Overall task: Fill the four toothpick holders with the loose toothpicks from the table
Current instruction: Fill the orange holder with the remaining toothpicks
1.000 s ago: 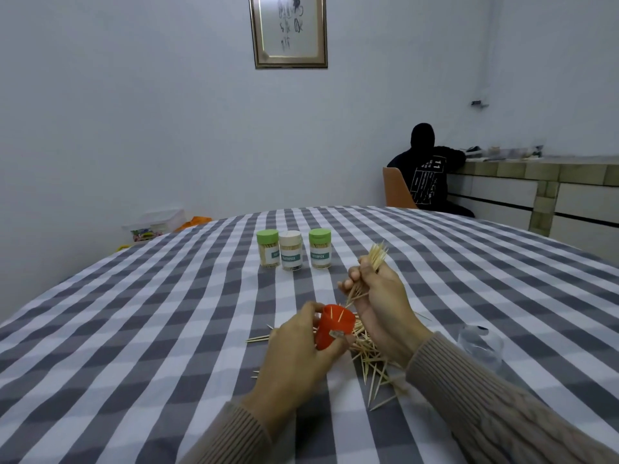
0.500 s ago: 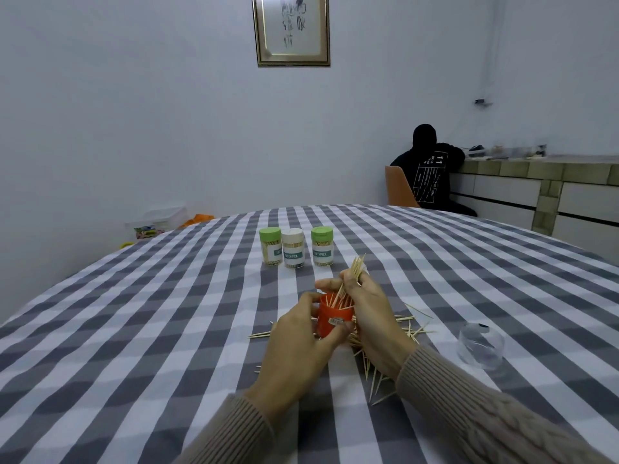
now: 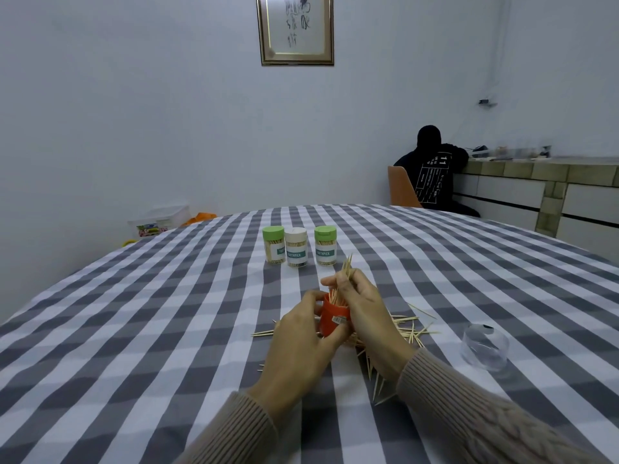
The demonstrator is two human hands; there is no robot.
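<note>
Toothpick bundle (image 3: pixel 346 271) upright, tips in orange holder (image 3: pixel 331 318)

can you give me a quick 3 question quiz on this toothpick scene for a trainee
1. True or false: the left hand grips the orange holder.
2. How many capped holders stand in the far row?
3. The right hand's bundle of toothpicks is: A) flat on the table, B) going into the orange holder, C) inside the clear lid.

Key: 1 true; 2 three; 3 B.
</note>
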